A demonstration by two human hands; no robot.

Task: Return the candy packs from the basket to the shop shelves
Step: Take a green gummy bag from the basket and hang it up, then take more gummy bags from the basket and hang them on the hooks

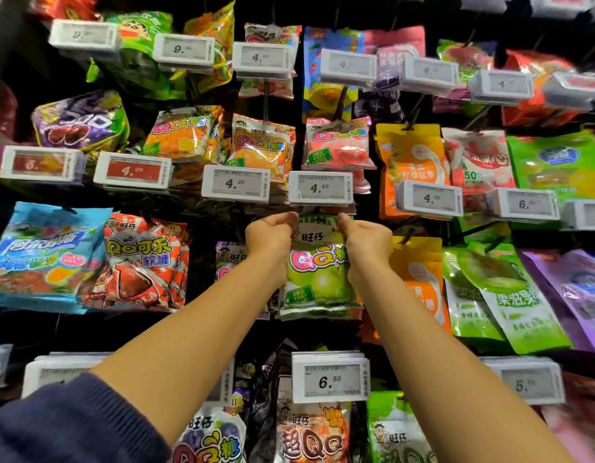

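Sleeve: dark blue knit sleeve [72, 426], lower left, nearest.
Left hand [271, 235]: fingers curled, pinching the top left corner of the glossy green plastic candy pack [317, 275].
Pack: level with its peg row, probably being threaded on; reads "QQ".
Right hand [366, 240]: pinches the top right corner.
Tag [320, 192]: white, "4.20", directly above.

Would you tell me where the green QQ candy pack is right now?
In the head view the green QQ candy pack hangs mid-frame, pinched at its top by the left hand and right hand, just below the 4.80 price tag.
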